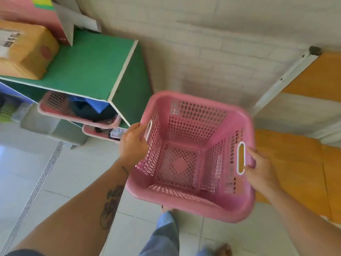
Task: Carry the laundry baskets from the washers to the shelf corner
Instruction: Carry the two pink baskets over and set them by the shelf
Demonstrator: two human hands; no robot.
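An empty pink laundry basket [191, 202] with perforated walls and white-rimmed handle slots hangs above the tiled floor, held level between both hands. My left hand [133, 143] is closed over its left rim, fingers hooked through the left handle slot. On the opposite side my right hand [258, 170] grips the rim by the right handle slot. The basket is just right of the green shelf unit [88, 71], close to the white brick wall.
Two more pink baskets [77, 109] holding clothes sit in the shelf's lower openings. A taped cardboard parcel [24, 52] lies on the shelf top. A white metal frame [284, 78] with orange panels stands to the right. My legs in jeans [164, 235] are below the basket.
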